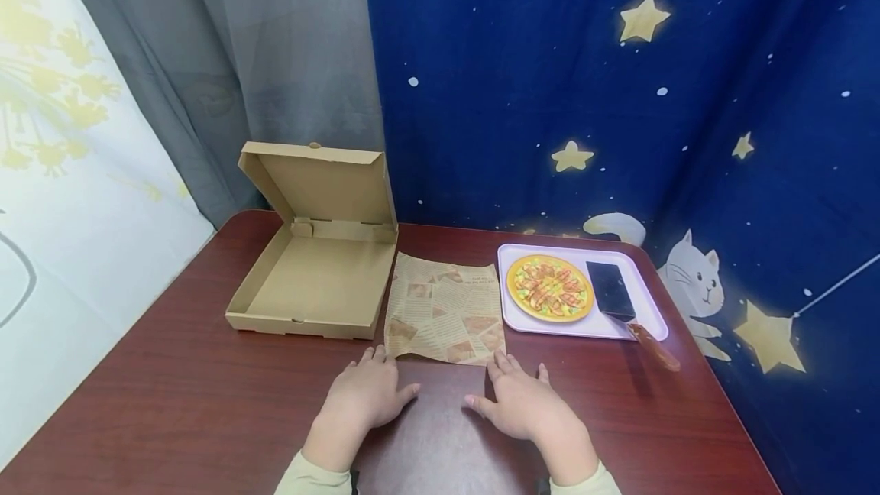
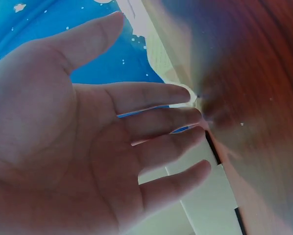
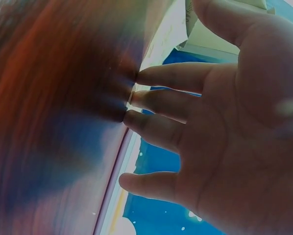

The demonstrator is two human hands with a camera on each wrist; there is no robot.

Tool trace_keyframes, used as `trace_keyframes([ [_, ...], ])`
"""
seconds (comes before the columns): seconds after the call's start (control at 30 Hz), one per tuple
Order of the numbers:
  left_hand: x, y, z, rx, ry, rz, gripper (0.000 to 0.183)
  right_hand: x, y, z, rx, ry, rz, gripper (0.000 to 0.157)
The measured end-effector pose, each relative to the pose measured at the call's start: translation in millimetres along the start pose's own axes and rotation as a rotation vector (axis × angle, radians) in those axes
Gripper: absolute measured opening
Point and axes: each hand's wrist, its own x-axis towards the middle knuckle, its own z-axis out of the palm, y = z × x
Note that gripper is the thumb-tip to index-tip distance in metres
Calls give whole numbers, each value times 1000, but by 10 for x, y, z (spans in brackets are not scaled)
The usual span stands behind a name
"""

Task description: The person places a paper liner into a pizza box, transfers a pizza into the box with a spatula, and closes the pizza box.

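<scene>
My left hand (image 1: 366,390) rests with its fingertips on the table, by the near left corner of a printed brown paper sheet (image 1: 443,312). In the left wrist view its fingers (image 2: 156,122) are straight and a little spread. By the sheet's near right corner, my right hand (image 1: 524,397) touches down with its fingertips. The right wrist view shows straight fingers (image 3: 158,129) and a palm with nothing in it. The sheet lies roughly flat with slightly curled edges. Whether the fingertips touch the paper itself, I cannot tell.
Left of the sheet stands a cardboard pizza box (image 1: 309,281) with its lid raised. At right, a pale tray (image 1: 550,329) carries a pizza (image 1: 550,288) and a spatula (image 1: 610,290), whose wooden handle (image 1: 655,347) overhangs the near rim. Curtains (image 1: 481,136) hang behind the dark red table (image 1: 206,403).
</scene>
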Motion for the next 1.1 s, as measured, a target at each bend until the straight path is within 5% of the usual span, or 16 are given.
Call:
trace_keyframes([
  [0.23, 9, 17, -13, -17, 66, 43, 72, -7, -5, -10, 6, 0, -3, 84],
  [0.8, 90, 5, -5, -110, 94, 63, 62, -4, 8, -20, -5, -10, -11, 83],
  [1.1, 155, 11, 9, -222, 45, 92, 57, -14, -4, -27, -2, -12, -11, 83],
])
